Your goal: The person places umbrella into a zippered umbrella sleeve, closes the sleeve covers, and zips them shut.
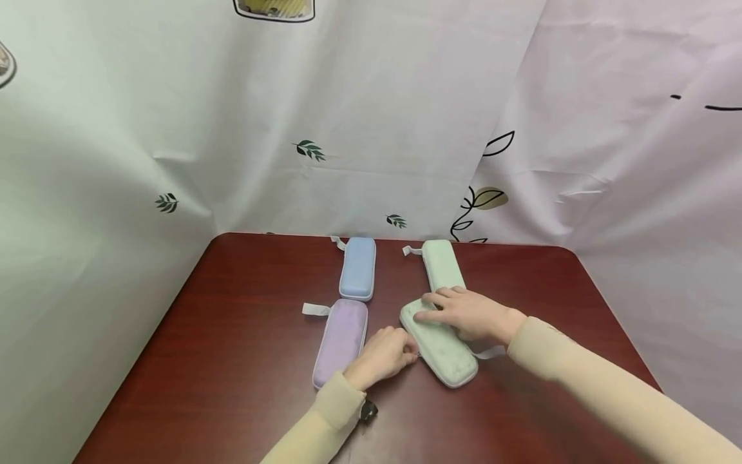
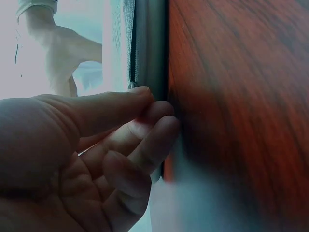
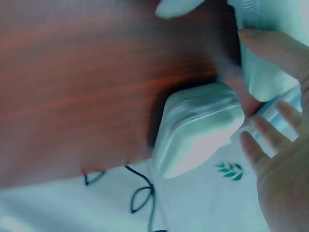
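The near pale green zippered case [image 1: 446, 357] lies slanted on the table. At its left edge my left hand [image 1: 385, 354] pinches the zipper pull [image 2: 133, 85] between thumb and forefinger. A dark line runs along the zipper above the slider in the left wrist view. My right hand [image 1: 478, 316] rests on the upper part of this case, fingers spread and fairly straight, the thumb [image 3: 275, 48] against it. Beyond that hand lies a second light green case [image 1: 443, 264], its lower end partly covered by the fingers.
Left of the green cases lie a purple case [image 1: 341, 338] and, behind it, a blue case [image 1: 357, 267], end to end. White strap loops [image 1: 315, 310] stick out from their sides. The reddish-brown table [image 1: 243, 361] backs onto a white printed curtain [image 1: 371, 116].
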Demonstrator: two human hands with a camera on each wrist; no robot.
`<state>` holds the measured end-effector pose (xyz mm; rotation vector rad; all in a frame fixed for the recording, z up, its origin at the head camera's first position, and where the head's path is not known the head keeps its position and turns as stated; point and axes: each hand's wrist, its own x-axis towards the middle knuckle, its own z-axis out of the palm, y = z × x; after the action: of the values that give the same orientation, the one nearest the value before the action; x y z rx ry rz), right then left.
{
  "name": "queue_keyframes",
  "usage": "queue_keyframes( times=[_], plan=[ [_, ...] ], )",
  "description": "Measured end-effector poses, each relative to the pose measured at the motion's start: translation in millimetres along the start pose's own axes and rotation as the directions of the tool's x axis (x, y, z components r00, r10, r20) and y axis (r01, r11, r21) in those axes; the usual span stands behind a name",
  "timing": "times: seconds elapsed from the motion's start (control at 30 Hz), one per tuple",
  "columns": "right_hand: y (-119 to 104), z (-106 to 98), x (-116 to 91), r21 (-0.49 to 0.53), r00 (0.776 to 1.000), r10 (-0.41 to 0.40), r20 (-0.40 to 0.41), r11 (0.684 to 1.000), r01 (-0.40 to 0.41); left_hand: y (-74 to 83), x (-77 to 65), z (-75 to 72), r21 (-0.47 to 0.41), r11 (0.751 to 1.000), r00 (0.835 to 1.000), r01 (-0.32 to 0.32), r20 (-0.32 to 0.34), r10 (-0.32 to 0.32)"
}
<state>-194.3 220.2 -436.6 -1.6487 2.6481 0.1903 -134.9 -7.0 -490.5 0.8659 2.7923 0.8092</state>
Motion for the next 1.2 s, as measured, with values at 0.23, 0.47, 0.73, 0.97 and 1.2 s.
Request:
queue_keyframes(
  times=[0.23,0.47,0.73,0.97,1.2],
  plan=[
    [-2.0,-1.3,8.2,-0.092,0.996,-0.089,0.002,0.992,0.088,-2.1,-1.6,-2.8,-0.01,1.0,1.0,-0.002,0.007,0.002],
    [-8.6,-4.1,19.3,-0.106,0.991,-0.137,0.008,0.985,0.137,-5.8,-4.3,-4.1,-0.065,0.997,0.994,0.031,-0.104,-0.037],
    [-12.0,3.8,15.5,0.062,0.996,-0.067,0.056,0.996,0.064,-10.8,-8.7,-5.7,-0.076,0.996,0.988,0.047,-0.147,-0.058],
    [-14.7,23.4,-2.6,0.301,0.996,0.071,-0.053,0.952,-0.052,-11.9,-10.3,-6.6,-0.075,0.995,0.984,0.06,-0.164,-0.072],
    [-20.2,37.6,-20.4,0.382,0.957,0.244,-0.158,0.909,-0.169,-13.0,-9.8,-8.1,-0.058,0.998,0.974,0.038,-0.222,-0.05]
  ],
)
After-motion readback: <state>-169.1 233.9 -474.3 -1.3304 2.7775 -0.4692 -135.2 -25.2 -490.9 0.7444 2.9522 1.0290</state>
